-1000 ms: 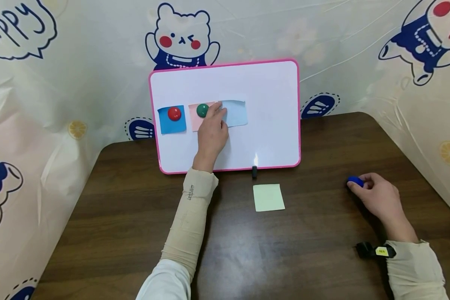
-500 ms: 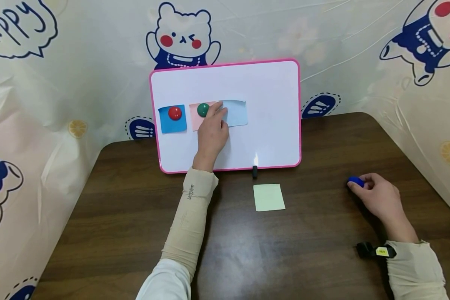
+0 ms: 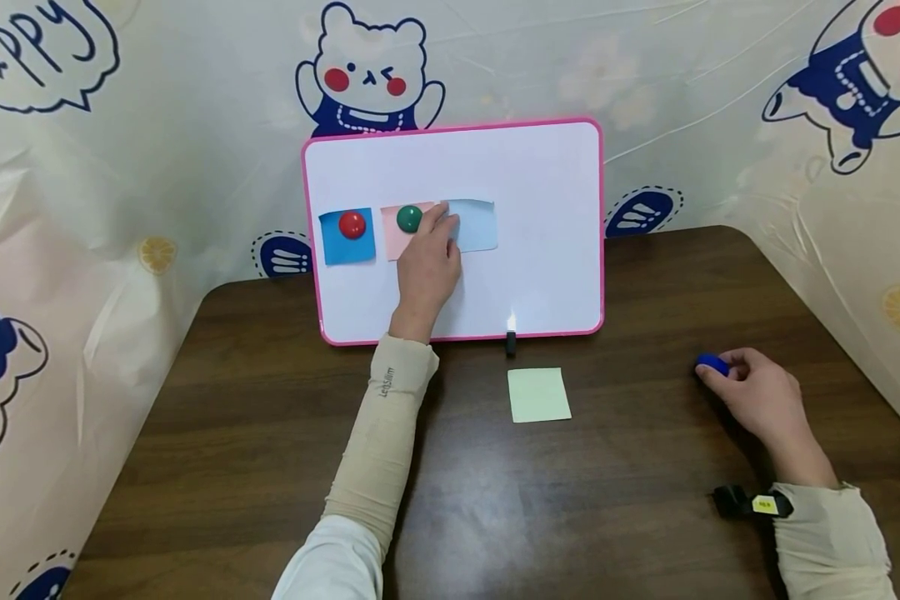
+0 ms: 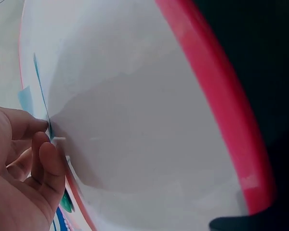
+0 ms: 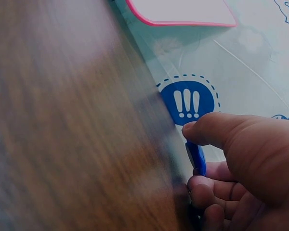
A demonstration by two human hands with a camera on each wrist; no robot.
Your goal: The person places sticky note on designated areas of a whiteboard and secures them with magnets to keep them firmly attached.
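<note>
On the left of the whiteboard (image 3: pixel 547 250), a blue note (image 3: pixel 347 252) and a pink note (image 3: pixel 392 244) are overlain by a red magnet (image 3: pixel 352 224) and a green magnet (image 3: pixel 409 218). Mid-whiteboard, the light-blue note (image 3: pixel 477 227) is pinched at its left edge by the left hand (image 3: pixel 429 265). Right of the whiteboard, the blue magnet (image 3: pixel 712 363) is gripped by the right hand (image 3: pixel 761 396). Over 1.0 s, no hand movement is seen; the light-blue note is judged unsecured.
</note>
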